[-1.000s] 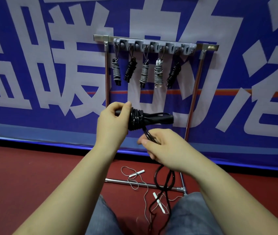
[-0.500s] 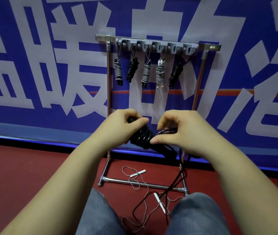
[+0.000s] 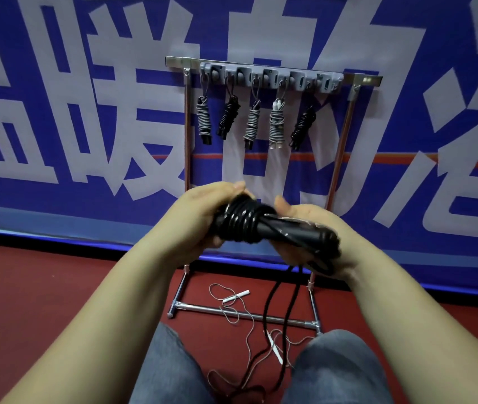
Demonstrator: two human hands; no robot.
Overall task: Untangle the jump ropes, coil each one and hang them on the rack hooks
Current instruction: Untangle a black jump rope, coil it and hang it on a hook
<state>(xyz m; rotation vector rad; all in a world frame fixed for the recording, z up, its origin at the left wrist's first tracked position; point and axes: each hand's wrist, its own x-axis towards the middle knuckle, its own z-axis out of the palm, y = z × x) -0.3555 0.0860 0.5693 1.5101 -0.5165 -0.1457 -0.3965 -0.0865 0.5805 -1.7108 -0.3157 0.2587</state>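
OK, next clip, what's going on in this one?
A person is winding a black jump rope around its handles. The left hand grips the coiled end, and the right hand holds the other end with the loose cord, which hangs down to the red floor. Five coiled ropes, three grey and two black, already hang from the rack hooks. A thin white rope lies uncoiled on the floor by the rack base.

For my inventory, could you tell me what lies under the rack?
A thin white jump rope lies loose across the rack's base bar on the red floor; its far end is hidden by the knees.
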